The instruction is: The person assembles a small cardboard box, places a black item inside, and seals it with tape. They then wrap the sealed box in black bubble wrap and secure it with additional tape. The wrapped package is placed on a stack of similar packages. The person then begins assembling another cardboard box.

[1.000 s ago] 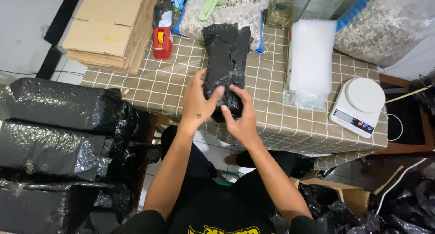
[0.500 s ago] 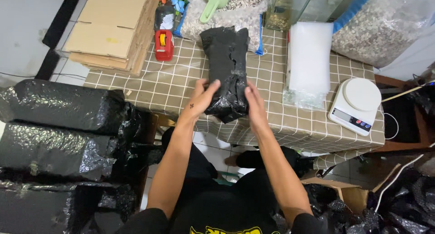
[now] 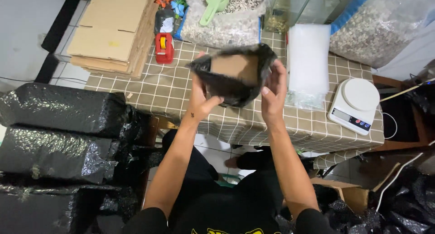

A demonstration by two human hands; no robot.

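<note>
Checked cloth covers our bench [image 3: 181,91], and just above it we have a black bubble-wrap pouch [image 3: 233,75] lifted clear of the surface, its mouth turned up toward us. Inside we see a flat brown cardboard piece [image 3: 235,68] filling the opening; how far down it goes we cannot tell, the black film hides it. Our left hand [image 3: 201,95] clasps the pouch's left side, thumb on the near face and fingers tucked behind, out of sight. Our right hand [image 3: 273,91] holds the right edge, fingers [image 3: 277,73] fairly straight and curled over the rim, pinching the film.

At the bench's far edge sits a clear sack of pale chips [image 3: 222,27] with a green scoop [image 3: 213,5] lying in it. To the right, a second, bigger clear sack [image 3: 376,27] holds the same kind of chips and is cut off by the frame. Between them stands a glass tank [image 3: 290,9]; its contents are hard to make out. A stack of clear plastic bags [image 3: 309,57] lies beside the right hand, then a white kitchen scale [image 3: 355,104] near the bench corner. A red tape dispenser [image 3: 164,47] stands left, beside flattened cardboard boxes [image 3: 115,30]. Long black wrapped bundles [image 3: 59,138] pile up on our left, contents hidden.
</note>
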